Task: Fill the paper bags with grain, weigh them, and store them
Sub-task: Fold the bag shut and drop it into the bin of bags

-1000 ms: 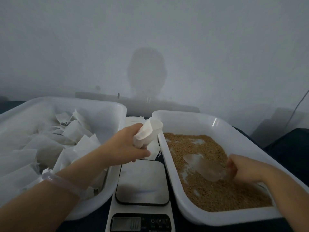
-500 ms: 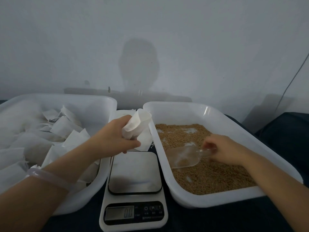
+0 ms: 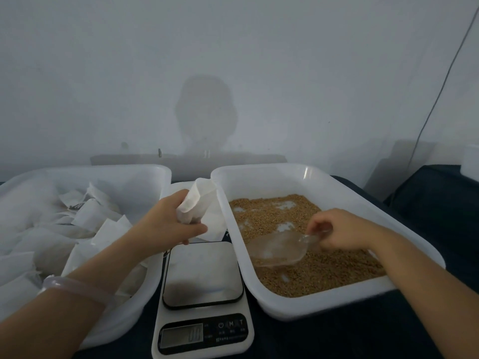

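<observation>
1. My left hand (image 3: 168, 224) is gripping one white paper bag (image 3: 197, 200), fingers curled round its lower part. The bag is tilting, its open mouth pointing up and away from me.
2. My right hand (image 3: 337, 229) is pinching the handle of one clear plastic scoop (image 3: 277, 248). Its bowl is lying on the golden-brown grain (image 3: 324, 270) in the white plastic tub (image 3: 324, 304) under that hand. I cannot tell whether the bowl is carrying any grain.
3. The scoop's long axis is running left to right, bowl end pointing toward my left hand. The bag's mouth is sitting to the left of the bowl and higher, just beyond the tub's left wall. I am judging that the loaded scoop needs to rise over that wall, or the bag needs to come across to meet it. My right hand is nearer the grain, my left nearer the bag.
4. The white digital kitchen scale (image 3: 202, 275) is lying between my hands and nearer to me, below the bag and apart from it.
5. I am counting two hands, one held bag, one scoop, one scale and two tubs. The second white plastic tub (image 3: 145, 169), left of my left hand, is holding loose white paper bags (image 3: 88, 216), too jumbled to count.
</observation>
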A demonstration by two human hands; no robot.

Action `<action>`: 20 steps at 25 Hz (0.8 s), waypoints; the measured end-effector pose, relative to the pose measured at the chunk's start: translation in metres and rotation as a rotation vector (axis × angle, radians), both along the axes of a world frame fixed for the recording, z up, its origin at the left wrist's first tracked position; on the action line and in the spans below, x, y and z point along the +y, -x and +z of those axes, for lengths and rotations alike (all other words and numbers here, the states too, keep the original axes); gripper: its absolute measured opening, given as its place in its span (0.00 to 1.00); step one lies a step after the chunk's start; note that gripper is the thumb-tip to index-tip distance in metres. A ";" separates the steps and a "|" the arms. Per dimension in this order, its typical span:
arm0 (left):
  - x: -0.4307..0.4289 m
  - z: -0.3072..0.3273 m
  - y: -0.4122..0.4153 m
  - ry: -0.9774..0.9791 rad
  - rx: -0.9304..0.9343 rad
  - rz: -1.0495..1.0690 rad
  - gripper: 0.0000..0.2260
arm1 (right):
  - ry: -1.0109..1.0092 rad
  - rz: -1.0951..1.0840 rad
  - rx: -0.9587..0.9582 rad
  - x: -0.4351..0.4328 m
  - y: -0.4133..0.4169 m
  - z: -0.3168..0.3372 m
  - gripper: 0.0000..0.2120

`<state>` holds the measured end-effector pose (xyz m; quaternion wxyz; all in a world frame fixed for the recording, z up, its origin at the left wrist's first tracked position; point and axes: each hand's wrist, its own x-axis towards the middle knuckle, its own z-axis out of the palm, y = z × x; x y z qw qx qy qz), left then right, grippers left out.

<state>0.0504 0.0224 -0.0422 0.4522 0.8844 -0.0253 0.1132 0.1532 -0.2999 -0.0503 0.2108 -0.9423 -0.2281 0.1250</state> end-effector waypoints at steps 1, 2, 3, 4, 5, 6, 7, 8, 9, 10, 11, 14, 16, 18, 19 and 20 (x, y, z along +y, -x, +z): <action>-0.002 0.001 0.001 -0.003 0.003 0.004 0.11 | -0.041 -0.007 0.004 -0.002 0.003 0.004 0.13; -0.003 0.002 0.002 -0.018 0.007 0.005 0.11 | -0.074 -0.016 -0.011 -0.004 0.006 0.009 0.13; -0.006 0.005 0.003 -0.038 0.008 0.003 0.12 | -0.094 -0.024 -0.039 -0.008 0.009 0.014 0.13; -0.009 0.009 0.003 -0.056 0.005 0.001 0.12 | -0.106 -0.029 -0.071 -0.014 0.012 0.021 0.14; -0.015 0.012 0.002 -0.063 -0.004 0.002 0.12 | -0.112 -0.032 -0.103 -0.020 0.015 0.029 0.14; -0.023 0.016 0.000 -0.076 -0.017 0.007 0.12 | -0.110 -0.034 -0.137 -0.027 0.018 0.039 0.15; -0.033 0.018 -0.002 -0.112 -0.037 0.013 0.13 | -0.111 -0.040 -0.173 -0.035 0.021 0.049 0.16; -0.045 0.019 -0.005 -0.171 -0.062 0.021 0.13 | -0.126 -0.051 -0.215 -0.043 0.024 0.061 0.16; -0.057 0.018 -0.008 -0.226 -0.086 0.028 0.12 | -0.154 -0.066 -0.264 -0.052 0.027 0.073 0.17; -0.069 0.016 -0.010 -0.255 -0.105 0.033 0.13 | -0.180 -0.078 -0.325 -0.060 0.029 0.085 0.17; -0.080 0.014 -0.014 -0.256 -0.113 0.032 0.14 | -0.194 -0.077 -0.393 -0.067 0.032 0.098 0.16; -0.102 0.007 -0.023 -0.198 -0.111 0.017 0.13 | -0.126 0.007 -0.540 -0.077 0.038 0.133 0.16; -0.109 0.003 -0.026 -0.174 -0.091 0.002 0.13 | -0.044 0.069 -0.589 -0.076 0.038 0.146 0.16; -0.115 -0.001 -0.027 -0.162 -0.073 -0.004 0.13 | 0.067 0.120 -0.692 -0.072 0.034 0.151 0.19; -0.116 -0.003 -0.028 -0.152 -0.065 -0.004 0.13 | 0.126 0.132 -0.752 -0.069 0.032 0.152 0.19; -0.118 -0.005 -0.029 -0.140 -0.056 -0.006 0.13 | 0.175 0.135 -0.806 -0.066 0.031 0.153 0.18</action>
